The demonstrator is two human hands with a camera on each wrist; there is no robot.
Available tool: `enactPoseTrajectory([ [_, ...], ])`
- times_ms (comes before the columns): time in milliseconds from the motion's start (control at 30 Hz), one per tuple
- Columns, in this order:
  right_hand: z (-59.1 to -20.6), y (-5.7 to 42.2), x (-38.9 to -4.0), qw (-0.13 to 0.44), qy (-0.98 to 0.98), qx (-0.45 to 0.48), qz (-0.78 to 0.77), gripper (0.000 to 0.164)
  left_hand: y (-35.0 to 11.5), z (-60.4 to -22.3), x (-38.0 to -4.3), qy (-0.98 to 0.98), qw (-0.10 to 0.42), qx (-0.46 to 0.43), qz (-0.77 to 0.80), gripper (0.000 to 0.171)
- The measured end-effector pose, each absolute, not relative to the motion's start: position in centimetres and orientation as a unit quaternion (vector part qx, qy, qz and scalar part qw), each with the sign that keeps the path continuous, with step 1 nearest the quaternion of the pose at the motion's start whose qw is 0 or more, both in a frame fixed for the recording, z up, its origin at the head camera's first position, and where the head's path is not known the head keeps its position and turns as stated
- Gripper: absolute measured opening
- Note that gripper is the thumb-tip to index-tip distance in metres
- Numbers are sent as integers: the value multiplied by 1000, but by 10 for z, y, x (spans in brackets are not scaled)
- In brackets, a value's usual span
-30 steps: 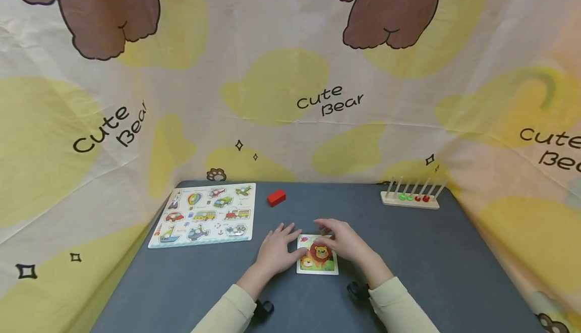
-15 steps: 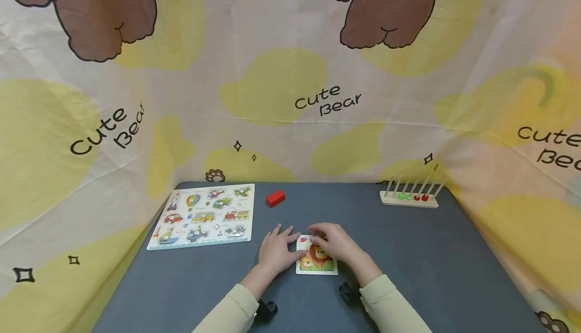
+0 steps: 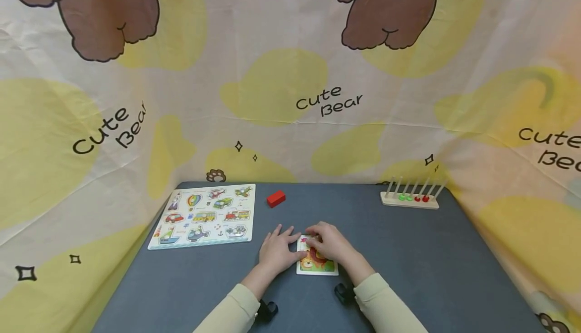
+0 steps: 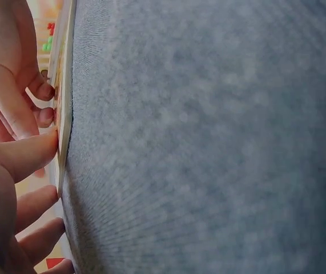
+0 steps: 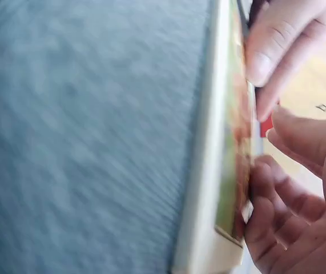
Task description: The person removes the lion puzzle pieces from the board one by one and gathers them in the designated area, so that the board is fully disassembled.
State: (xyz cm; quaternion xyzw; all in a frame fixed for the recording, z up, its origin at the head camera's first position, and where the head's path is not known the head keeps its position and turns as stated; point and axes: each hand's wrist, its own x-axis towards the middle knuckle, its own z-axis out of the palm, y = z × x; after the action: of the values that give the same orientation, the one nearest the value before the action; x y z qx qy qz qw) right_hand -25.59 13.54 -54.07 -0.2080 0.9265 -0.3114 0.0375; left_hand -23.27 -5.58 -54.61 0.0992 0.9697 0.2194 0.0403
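Note:
A small square lion picture puzzle (image 3: 322, 267) with a pale border lies flat on the table, between both hands. My left hand (image 3: 274, 252) is at its left side, fingers spread on the table and thumb resting on the puzzle's face. Over the puzzle's upper part is my right hand (image 3: 333, 244), covering much of the lion. In the right wrist view, the right hand's bent fingers (image 5: 262, 211) are right at the picture, with the thumb held apart from them. From the left wrist view, the puzzle (image 4: 64, 108) shows only as a thin edge, with the left thumb on it.
To the left lies a large vehicle picture board (image 3: 213, 229). A red block (image 3: 276, 199) is beyond the hands. At the back right stands a wooden peg rack (image 3: 408, 201) with several green and red beads. A printed cloth (image 3: 272, 86) rises behind the dark table (image 3: 431, 267).
My right hand has moved left and over the puzzle, covering more of the lion. The left hand has stayed at the puzzle's left side.

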Motion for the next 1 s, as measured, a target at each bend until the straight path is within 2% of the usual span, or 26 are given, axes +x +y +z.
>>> enactPoseTrajectory([
  [500,-541,127,-253,24,940,-187,-285,15,-55,-543,-233,968,42,93,229,65],
  [1000,-539,119,-251,11,949,-176,-261,16,-55,-545,-234,968,44,90,230,64],
])
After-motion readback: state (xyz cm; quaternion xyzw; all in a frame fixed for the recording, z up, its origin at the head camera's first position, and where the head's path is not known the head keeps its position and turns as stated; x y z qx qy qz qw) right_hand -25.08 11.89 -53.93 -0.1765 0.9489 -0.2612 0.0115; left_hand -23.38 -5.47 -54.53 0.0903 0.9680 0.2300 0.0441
